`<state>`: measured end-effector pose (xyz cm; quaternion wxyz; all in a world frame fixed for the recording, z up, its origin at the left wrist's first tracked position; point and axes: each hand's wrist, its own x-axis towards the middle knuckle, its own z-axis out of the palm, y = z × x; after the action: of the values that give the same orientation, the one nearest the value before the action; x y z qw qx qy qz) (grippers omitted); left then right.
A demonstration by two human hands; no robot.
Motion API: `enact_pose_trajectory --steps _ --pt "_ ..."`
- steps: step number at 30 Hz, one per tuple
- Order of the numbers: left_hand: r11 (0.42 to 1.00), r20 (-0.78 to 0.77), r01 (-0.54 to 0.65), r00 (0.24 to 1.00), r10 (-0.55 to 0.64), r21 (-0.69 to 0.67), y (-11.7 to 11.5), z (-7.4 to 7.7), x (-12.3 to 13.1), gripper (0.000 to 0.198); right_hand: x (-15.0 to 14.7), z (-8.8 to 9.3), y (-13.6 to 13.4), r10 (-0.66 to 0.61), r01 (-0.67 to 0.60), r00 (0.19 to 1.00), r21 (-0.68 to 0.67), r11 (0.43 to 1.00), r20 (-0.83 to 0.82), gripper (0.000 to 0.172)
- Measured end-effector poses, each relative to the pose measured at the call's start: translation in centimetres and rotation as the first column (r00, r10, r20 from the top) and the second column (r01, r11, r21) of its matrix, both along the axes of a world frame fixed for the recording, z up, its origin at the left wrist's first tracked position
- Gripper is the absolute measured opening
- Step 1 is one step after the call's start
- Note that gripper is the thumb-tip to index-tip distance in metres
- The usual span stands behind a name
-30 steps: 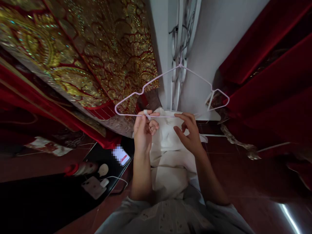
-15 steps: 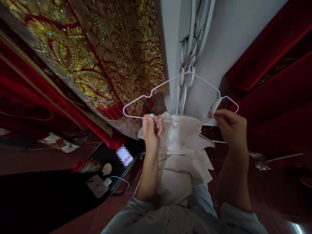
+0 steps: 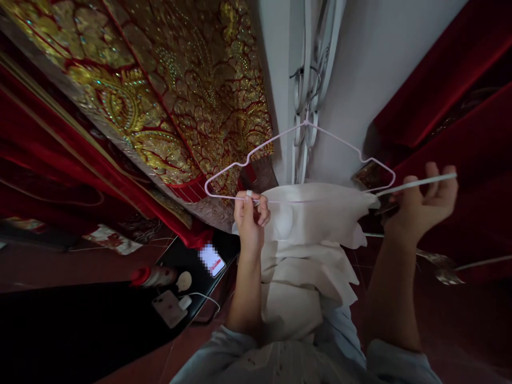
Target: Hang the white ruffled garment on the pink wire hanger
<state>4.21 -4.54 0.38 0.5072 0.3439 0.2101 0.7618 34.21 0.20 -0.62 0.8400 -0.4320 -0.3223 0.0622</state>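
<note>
A pale pink hanger (image 3: pixel 276 138) hangs by its hook from white metalwork. My left hand (image 3: pixel 251 213) is closed around its lower bar near the left end, with a small white band (image 3: pixel 249 193) across a finger; I cannot tell if it is a strap. Below the bar, a cream tiered garment (image 3: pixel 296 266) drapes toward my lap. Out to the right, my right hand (image 3: pixel 426 205) grips a thin white strap (image 3: pixel 416 184), drawn taut from the garment's upper right corner. The strap passes along the fingers, beyond the hanger's right end.
Gold beaded red garments (image 3: pixel 160 96) hang at left, dark red cloth (image 3: pixel 452 133) at right. On a black bench (image 3: pixel 224 240) at lower left lie a lit phone (image 3: pixel 212 260), another phone (image 3: pixel 170 308) with a white cable, and a red-capped bottle (image 3: pixel 154 276). White metalwork (image 3: pixel 306 48) stands ahead.
My right hand has moved outward to the right, pulling the strap off the hanger's right shoulder area and stretching it. The garment's right corner has shifted right. My left hand stays on the bar.
</note>
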Motion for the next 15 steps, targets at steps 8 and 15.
enact_pose_trajectory --steps 8,15 --pt "0.999 0.014 -0.010 1.000 0.011 -0.043 0.1 -0.5 1.0 0.042 -5.5 0.5 -5.2 0.303 -0.219 0.878 -0.250 0.943 0.372 0.023" --pt "0.996 -0.046 -0.012 0.999 0.008 -0.090 0.4 -1.0 -0.3 0.040 -9.8 -1.8 -5.1 0.539 -0.342 0.636 -0.425 0.838 0.552 0.027"
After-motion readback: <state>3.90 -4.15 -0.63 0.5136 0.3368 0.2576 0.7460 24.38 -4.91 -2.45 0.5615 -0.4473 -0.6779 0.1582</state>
